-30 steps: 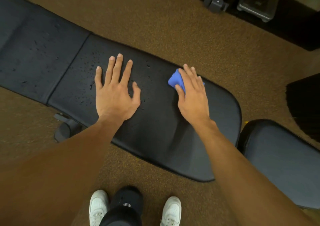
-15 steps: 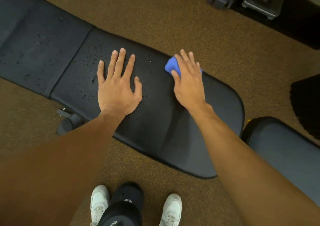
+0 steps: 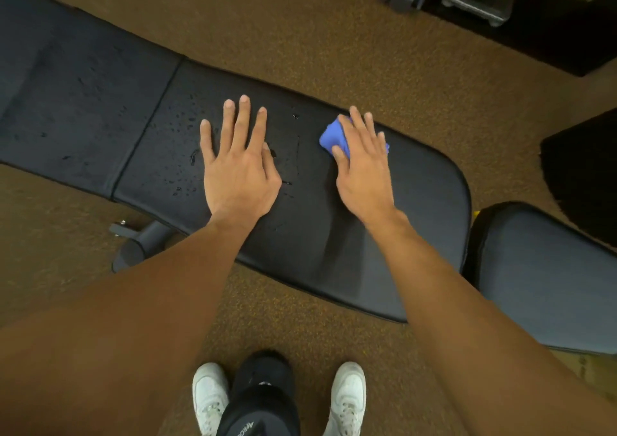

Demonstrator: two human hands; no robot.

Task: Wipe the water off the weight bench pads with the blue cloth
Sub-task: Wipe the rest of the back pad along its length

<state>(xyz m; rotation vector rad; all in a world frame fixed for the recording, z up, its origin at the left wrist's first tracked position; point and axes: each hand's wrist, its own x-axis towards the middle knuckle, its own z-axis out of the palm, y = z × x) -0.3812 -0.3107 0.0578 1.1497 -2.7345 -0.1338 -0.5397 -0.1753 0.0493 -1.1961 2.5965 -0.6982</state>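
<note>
From the head camera, we see a long black bench pad point(image 3: 384, 252) running from the far left toward the near right over brown carpet point(image 3: 334, 51). Our right hand point(image 3: 364, 168) lies palm down on the pad, fingers spread and flat, pressing the blue cloth point(image 3: 332, 138) against the surface rather than gripping it. The cloth is bunched under the fingers; it sticks out to the left of the hand beside the thumb, and a small corner shows on the right side of the fingers. It sits near the far edge of the pad.

Our left hand point(image 3: 237, 165) rests flat on the same pad, well to the left of the cloth, fingers apart and holding nothing. Water drops point(image 3: 182, 155) dot the pad around and left of this hand, and a few lie between the two hands.

A second pad point(image 3: 66, 101) joins on the left at a seam, also spotted. A separate seat pad point(image 3: 547, 278) sits at the right. White shoes point(image 3: 208, 395) show at the near edge.
</note>
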